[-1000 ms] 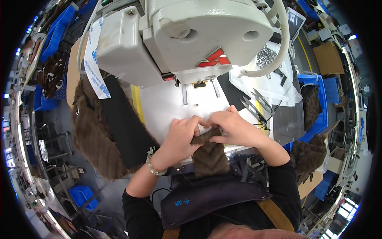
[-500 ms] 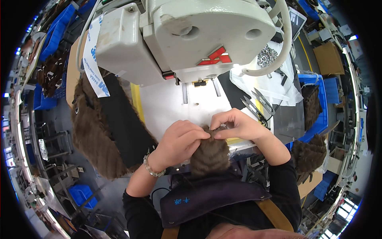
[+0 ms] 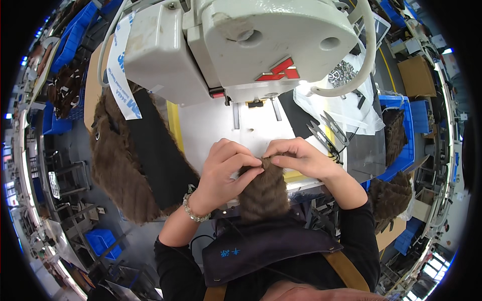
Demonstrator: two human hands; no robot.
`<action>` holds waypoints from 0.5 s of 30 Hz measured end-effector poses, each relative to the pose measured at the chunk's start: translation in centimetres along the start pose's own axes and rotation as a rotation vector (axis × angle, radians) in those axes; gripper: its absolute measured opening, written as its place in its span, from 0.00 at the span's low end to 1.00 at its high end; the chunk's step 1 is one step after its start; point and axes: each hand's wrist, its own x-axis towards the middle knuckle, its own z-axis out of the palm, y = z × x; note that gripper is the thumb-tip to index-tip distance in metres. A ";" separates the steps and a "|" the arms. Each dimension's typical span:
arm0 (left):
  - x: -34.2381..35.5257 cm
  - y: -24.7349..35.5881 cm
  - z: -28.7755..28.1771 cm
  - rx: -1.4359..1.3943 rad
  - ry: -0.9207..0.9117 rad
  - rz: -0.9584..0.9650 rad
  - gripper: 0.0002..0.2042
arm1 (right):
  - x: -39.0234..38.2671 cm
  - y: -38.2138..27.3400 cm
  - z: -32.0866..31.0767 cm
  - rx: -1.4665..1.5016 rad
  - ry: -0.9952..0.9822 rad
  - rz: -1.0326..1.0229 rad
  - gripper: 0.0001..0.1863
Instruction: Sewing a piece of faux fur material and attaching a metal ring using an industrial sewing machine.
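Observation:
A brown fur strip [image 3: 263, 198] hangs over the front edge of the white machine bed [image 3: 206, 123], its top end between my hands. My left hand [image 3: 226, 170], with a beaded bracelet at the wrist, is closed on that top end, thumb and fingertips pinching it. My right hand [image 3: 301, 163] also pinches it from the right, its thumb close beside my left fingertips. What lies between the fingertips is too small to make out. The white sewing machine head [image 3: 271, 40] stands beyond my hands.
A fur piece with black backing [image 3: 160, 155] lies at left beside a hanging white tape strip [image 3: 123, 75]. At right are two snips [image 3: 334, 130], metal hardware [image 3: 341, 72] on white sheets, a blue bin [image 3: 404, 135] with fur, more fur [image 3: 389, 195] and a cardboard box [image 3: 414, 75].
The top end of the fur is bunched higher between my fingers than a second ago. My left hand has shifted slightly upward and my fingers have changed their pinch.

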 end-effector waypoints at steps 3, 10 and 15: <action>-0.3 -0.3 0.4 0.049 -0.005 0.042 0.11 | 0.1 0.3 0.2 0.028 0.023 0.013 0.10; -0.5 -0.2 0.9 0.083 -0.019 0.068 0.10 | 0.2 0.0 0.9 -0.111 0.097 0.010 0.07; -0.2 -0.2 0.7 -0.007 -0.029 0.054 0.11 | 0.2 0.5 0.7 0.009 0.100 0.080 0.07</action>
